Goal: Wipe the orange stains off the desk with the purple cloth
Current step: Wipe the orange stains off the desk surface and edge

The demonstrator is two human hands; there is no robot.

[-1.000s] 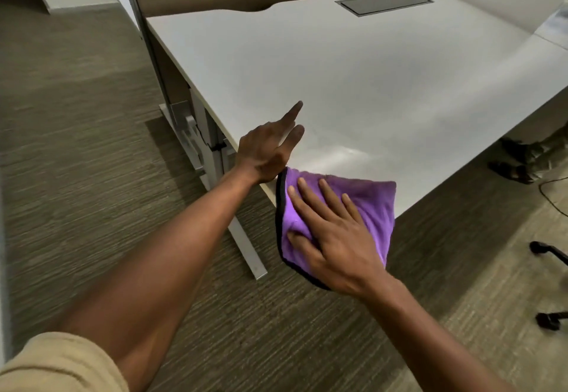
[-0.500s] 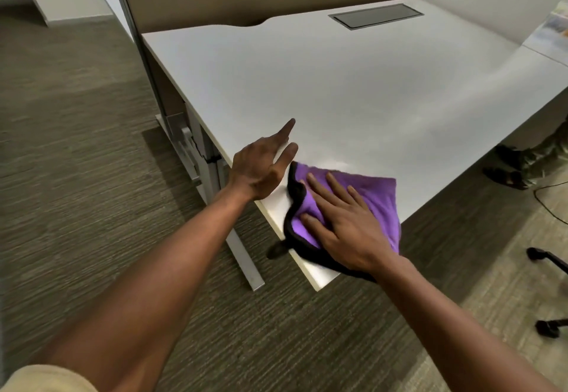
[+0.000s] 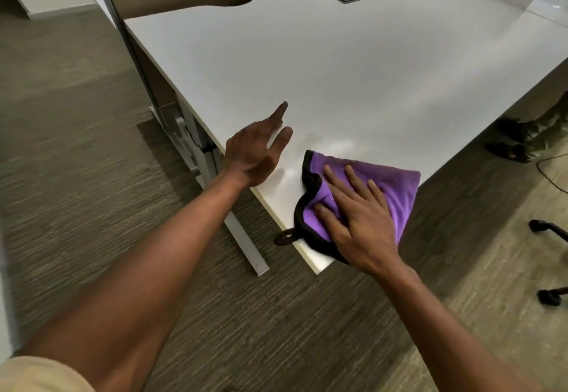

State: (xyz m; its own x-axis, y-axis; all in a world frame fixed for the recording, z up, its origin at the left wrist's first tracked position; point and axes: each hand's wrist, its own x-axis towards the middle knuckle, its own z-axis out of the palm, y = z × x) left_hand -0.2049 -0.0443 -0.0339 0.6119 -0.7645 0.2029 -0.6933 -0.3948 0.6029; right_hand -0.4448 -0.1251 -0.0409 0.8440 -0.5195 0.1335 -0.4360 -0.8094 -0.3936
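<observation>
While your right hand [image 3: 359,219] presses flat, fingers spread, on the purple cloth [image 3: 390,189] at the desk's [image 3: 307,63] near corner, your left hand [image 3: 255,152] hovers open just left of it, holding nothing. No orange stains show anywhere on the white top. Judgement: wiping looks nearly done; only the patch under the cloth is unchecked.
</observation>
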